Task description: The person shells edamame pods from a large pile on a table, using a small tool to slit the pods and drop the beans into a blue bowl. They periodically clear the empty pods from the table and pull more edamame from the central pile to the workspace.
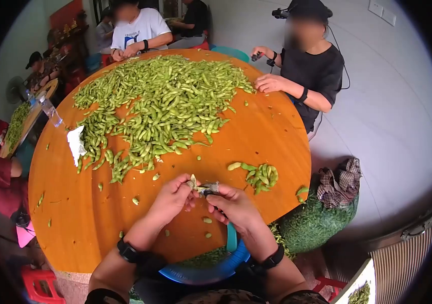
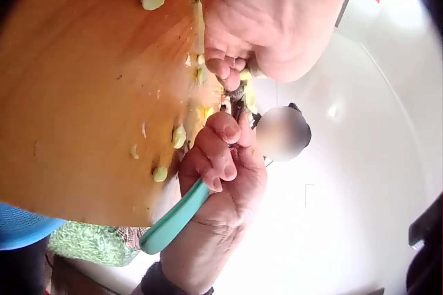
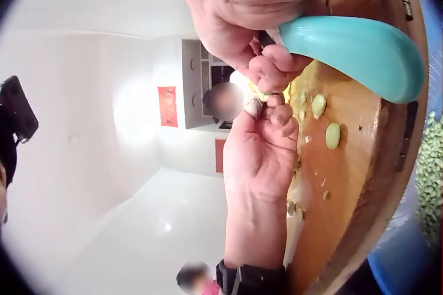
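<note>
My left hand [image 1: 172, 197] pinches an opened green bean pod [image 1: 193, 182] between thumb and fingers over the near part of the round table. Close against it, my right hand [image 1: 238, 209] grips a tool with a teal handle [image 3: 360, 49]. The handle sticks out below the palm; fingers hide most of the tool's working end. Something small and grey [image 1: 212, 187] shows where the fingertips meet. Shelled beans [image 3: 333, 136] lie on the wood beneath the hands. Right of them is a small heap of pods [image 1: 261, 177].
A large pile of pods [image 1: 175, 101] covers the table's far half. White paper [image 1: 76, 142] and a bottle [image 1: 50, 110] are at left. A blue basin [image 1: 200, 275] sits below the near edge. A full green sack [image 1: 319, 223] stands right. Other people sit around.
</note>
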